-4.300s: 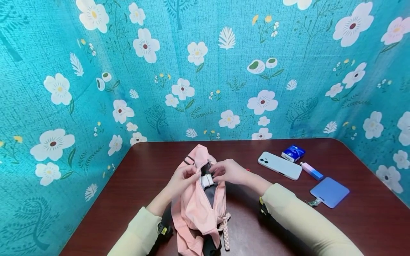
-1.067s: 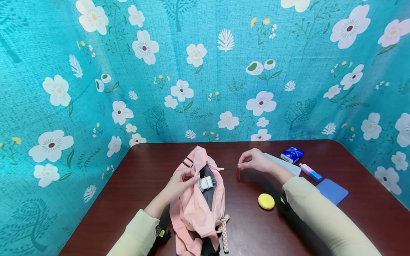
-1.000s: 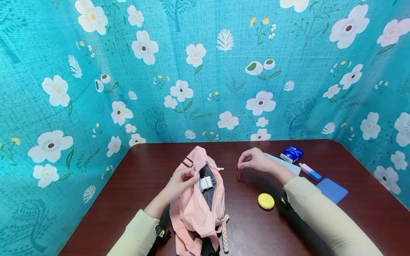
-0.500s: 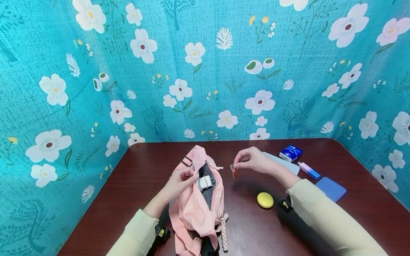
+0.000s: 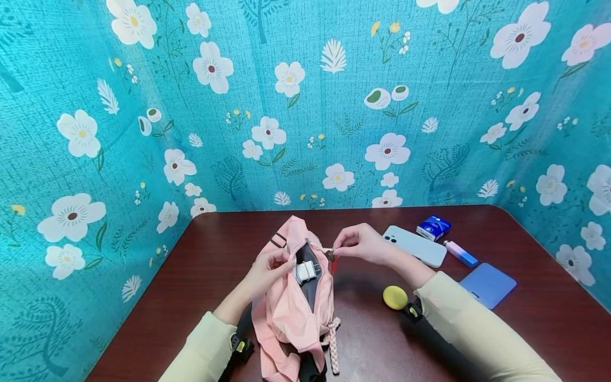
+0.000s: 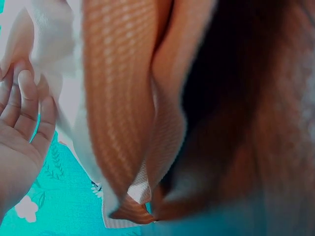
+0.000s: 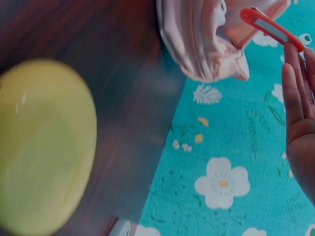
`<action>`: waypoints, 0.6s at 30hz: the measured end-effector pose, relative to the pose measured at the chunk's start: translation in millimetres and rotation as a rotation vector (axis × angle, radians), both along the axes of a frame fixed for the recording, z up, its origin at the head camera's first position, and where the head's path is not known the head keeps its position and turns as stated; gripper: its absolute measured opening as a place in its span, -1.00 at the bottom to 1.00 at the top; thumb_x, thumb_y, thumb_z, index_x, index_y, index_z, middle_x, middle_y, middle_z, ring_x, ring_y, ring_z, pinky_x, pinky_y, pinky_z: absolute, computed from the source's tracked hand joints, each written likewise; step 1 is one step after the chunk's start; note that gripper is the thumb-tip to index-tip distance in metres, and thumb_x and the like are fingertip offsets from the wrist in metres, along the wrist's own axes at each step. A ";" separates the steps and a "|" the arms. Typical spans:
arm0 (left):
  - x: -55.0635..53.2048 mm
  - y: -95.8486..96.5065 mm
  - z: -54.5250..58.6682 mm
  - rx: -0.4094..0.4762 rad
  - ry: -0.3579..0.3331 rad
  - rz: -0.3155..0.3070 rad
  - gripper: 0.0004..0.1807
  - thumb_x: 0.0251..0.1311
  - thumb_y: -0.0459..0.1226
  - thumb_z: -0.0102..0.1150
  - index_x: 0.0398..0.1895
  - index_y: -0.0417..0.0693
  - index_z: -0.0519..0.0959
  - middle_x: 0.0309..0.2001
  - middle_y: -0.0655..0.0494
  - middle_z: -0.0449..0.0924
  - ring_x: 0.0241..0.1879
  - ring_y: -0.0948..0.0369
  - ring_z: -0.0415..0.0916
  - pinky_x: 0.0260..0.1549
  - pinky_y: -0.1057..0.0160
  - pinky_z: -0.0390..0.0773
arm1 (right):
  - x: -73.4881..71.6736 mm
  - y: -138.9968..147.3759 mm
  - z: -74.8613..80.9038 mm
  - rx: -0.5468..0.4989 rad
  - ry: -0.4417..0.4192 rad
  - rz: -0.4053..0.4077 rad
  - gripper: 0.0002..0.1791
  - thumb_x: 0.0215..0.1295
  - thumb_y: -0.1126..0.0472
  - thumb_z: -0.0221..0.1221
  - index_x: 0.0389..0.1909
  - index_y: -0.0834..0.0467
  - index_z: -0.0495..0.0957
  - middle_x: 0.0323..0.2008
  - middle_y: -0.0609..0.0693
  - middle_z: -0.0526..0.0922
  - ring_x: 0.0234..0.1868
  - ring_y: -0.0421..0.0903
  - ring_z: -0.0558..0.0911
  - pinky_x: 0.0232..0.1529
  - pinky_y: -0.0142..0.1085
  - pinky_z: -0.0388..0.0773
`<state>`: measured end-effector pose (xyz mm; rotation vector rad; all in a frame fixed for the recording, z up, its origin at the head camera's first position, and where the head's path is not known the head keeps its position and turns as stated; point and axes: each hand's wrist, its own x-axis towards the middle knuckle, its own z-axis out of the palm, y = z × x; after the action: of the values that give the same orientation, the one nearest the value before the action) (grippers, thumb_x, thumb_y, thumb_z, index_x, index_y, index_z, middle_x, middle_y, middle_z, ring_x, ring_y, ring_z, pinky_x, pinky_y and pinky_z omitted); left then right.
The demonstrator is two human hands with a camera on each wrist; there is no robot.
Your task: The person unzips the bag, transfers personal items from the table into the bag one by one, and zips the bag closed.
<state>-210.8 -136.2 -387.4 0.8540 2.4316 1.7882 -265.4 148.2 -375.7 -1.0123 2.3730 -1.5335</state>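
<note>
A pink sling bag [image 5: 298, 318] lies on the table, its zip undone over a dark grey lining. Inside the opening sits a white plug charger [image 5: 307, 271], prongs to the right. My left hand [image 5: 267, 273] pinches the left edge of that opening; in the left wrist view the bag's ribbed strap [image 6: 120, 88] fills the middle. Between thumb and fingers, my right hand [image 5: 363, 244] holds a red key tag [image 7: 270, 28] by its ring end, with small metal pieces beside it. The tag hangs at the bag's right edge, overlapping it in the head view.
A yellow round case [image 5: 395, 297] lies near my right wrist. Farther right are a pale phone [image 5: 420, 247], a blue tissue pack [image 5: 433, 227], a pink-and-blue stick [image 5: 461, 253] and a blue card holder [image 5: 491, 286]. A floral curtain [image 5: 305, 106] stands behind the table.
My right hand has left the bag opening, picked up the red key tag from the table and carried it left to the bag's edge. The yellow case has come into view. My left hand stays put.
</note>
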 end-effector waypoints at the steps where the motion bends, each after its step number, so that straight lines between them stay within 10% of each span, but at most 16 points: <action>1: 0.2 0.0 0.2 0.002 -0.005 0.003 -0.91 0.24 -0.51 0.15 -0.43 -0.32 0.52 -0.55 0.20 0.38 -0.52 0.34 0.30 -0.48 0.41 0.31 | 0.5 -2.8 -1.0 -0.004 0.000 0.006 -0.93 0.17 0.37 0.32 -0.35 0.29 0.64 -0.40 0.04 0.71 -0.32 -0.04 0.70 -0.27 -0.31 0.58; 12: 1.1 -0.7 -0.2 0.017 -0.022 0.009 -0.91 0.25 -0.50 0.14 -0.42 -0.36 0.51 -0.55 0.17 0.38 -0.53 0.33 0.30 -0.49 0.41 0.30 | 7.5 -36.1 -14.4 -0.064 -0.020 0.065 -0.93 0.14 0.42 0.33 -0.37 0.30 0.63 -0.43 0.00 0.68 -0.44 -0.14 0.63 -0.44 -0.40 0.48; 18: 0.6 -0.4 0.6 0.012 -0.018 0.011 -0.94 0.24 -0.52 0.14 -0.39 -0.38 0.53 -0.53 0.15 0.41 -0.52 0.30 0.33 -0.48 0.41 0.33 | 10.9 -51.1 -25.4 -0.079 -0.050 0.059 -0.93 0.13 0.43 0.34 -0.37 0.31 0.64 -0.44 0.02 0.69 -0.44 0.19 0.64 -0.52 -0.43 0.44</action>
<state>-210.1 -136.6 -386.9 0.8231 2.4228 1.8076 -254.6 97.1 -401.0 -1.0383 2.2450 -1.6228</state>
